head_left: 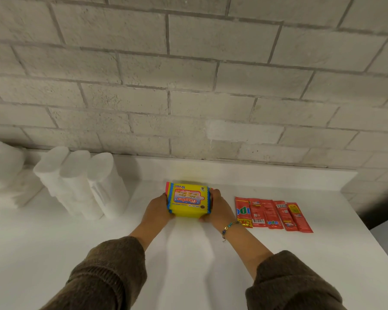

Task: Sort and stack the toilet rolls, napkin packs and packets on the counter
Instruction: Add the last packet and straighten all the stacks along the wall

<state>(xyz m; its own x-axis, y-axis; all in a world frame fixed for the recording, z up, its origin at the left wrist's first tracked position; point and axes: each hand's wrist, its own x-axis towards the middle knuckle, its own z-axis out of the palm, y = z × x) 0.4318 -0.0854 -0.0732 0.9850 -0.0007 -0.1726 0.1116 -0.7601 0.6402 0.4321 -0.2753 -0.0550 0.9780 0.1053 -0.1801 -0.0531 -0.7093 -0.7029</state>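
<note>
A stack of yellow napkin packs (189, 201) sits on the white counter (188, 253) at the middle, near the back wall. My left hand (157, 209) presses its left side and my right hand (221, 208) presses its right side. Several red packets (272, 214) lie flat in a row just right of my right hand. Three columns of white toilet rolls (83, 186) stand to the left of the packs, against the wall. More white rolls or napkin stacks (2, 173) sit at the far left, washed out by glare.
A grey brick wall (188, 86) rises directly behind the counter. The counter's right edge (354, 211) drops off beyond the red packets.
</note>
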